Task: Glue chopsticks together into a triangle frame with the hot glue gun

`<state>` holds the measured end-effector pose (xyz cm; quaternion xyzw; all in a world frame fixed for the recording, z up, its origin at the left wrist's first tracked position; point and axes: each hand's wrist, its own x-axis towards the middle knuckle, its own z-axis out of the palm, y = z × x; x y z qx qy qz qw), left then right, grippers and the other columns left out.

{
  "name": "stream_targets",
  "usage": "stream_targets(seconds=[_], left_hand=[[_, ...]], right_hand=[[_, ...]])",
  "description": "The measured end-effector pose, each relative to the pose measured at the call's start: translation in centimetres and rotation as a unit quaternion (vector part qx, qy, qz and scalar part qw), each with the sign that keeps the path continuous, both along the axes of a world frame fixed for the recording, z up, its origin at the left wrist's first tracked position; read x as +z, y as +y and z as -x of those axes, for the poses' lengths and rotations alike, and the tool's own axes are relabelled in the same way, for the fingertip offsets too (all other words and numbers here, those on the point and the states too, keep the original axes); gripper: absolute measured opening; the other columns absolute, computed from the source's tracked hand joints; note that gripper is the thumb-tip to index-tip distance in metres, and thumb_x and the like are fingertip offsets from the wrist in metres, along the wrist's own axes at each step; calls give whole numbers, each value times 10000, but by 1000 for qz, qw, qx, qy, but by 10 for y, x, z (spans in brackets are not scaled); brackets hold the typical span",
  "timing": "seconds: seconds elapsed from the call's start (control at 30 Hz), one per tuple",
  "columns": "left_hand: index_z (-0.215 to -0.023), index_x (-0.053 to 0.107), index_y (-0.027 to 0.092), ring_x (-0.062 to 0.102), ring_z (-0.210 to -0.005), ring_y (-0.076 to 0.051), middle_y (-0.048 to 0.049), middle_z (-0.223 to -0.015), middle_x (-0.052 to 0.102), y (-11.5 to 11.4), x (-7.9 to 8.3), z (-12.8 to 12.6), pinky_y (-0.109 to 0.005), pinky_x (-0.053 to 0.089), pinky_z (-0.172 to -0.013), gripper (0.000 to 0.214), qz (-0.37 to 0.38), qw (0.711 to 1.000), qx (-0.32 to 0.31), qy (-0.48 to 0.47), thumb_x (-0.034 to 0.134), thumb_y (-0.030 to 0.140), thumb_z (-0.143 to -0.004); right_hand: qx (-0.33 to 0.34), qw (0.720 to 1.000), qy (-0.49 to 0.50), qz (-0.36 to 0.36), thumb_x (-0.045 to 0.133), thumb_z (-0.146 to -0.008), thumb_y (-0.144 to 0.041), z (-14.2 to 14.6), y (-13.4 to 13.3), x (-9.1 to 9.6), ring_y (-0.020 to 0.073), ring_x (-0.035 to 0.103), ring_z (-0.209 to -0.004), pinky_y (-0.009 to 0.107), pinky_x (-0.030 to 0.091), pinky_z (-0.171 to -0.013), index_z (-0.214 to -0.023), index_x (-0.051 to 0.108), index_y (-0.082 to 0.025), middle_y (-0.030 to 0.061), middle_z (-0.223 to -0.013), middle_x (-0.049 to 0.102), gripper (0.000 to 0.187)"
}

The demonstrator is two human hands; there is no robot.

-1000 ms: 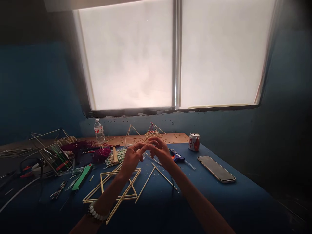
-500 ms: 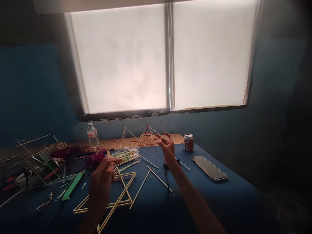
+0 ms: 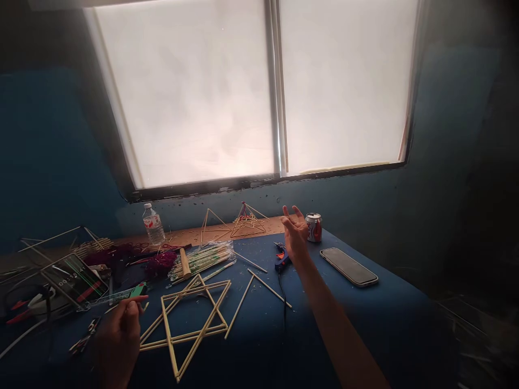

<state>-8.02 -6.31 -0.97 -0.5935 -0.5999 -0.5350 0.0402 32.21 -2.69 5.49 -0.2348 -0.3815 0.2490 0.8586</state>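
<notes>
My right hand (image 3: 295, 233) is raised above the table with its fingers apart and nothing in them. Just beside it lies a small blue glue gun (image 3: 281, 263) with an orange trigger and a dark cord. At the lower left, my left hand (image 3: 124, 329) hovers next to a green-handled cutter (image 3: 138, 290) and partly hides it. Its index finger is stretched out, and I see nothing held. Between the hands, a six-pointed star frame (image 3: 198, 336) of thin wooden sticks lies flat. Two sticks (image 3: 241, 302) meeting in a V lie at its right.
A smartphone (image 3: 348, 266) and a drink can (image 3: 313, 227) stand or lie at right. Behind are stick pyramids (image 3: 247, 221), a bottle (image 3: 154, 226) and a bag of sticks (image 3: 211, 259). A propped timer screen (image 3: 75, 281), purple yarn (image 3: 160, 263) and cables crowd the left.
My left hand has moved left and down, off the star frame, uncovering it. My right hand has shifted right, toward the can, revealing more of the glue gun. The view has tilted slightly.
</notes>
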Motion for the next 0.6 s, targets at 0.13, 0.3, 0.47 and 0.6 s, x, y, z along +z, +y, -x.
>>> stream_targets(seconds=[0.13,0.3,0.47,0.6], left_hand=[[-876,660,222,577,-497,-159,-3,-647,634,0,-9,-2,-269,422,-496,418,24,999,-30,35,356,508,-858],[-907,652,215,587,-491,-165,6,-596,609,5,-20,5,-272,431,-508,445,37,998,-45,38,348,539,-882],[-943,649,209,562,-454,-166,17,-551,577,4,-19,4,-276,415,-484,461,50,996,-55,48,337,545,-888],[-931,647,217,588,-476,-184,10,-544,583,4,-18,3,-276,418,-478,468,70,995,-55,48,340,567,-884]], right_hand=[[-2,1000,-13,-28,755,-723,-316,0,-7,6,270,423,-1404,454,328,-1128,-1473,348,-159,184,-1287,644,867],[0,999,-11,-39,755,-722,-299,2,-11,8,270,399,-1420,463,321,-1127,-1471,345,-154,179,-1224,678,866],[-10,999,-12,-37,743,-728,-311,3,-12,9,273,406,-1414,442,349,-1110,-1468,355,-157,180,-1230,673,849],[-19,999,-19,-36,743,-733,-320,3,-13,10,276,416,-1407,429,382,-1090,-1494,325,-153,190,-1269,654,884]])
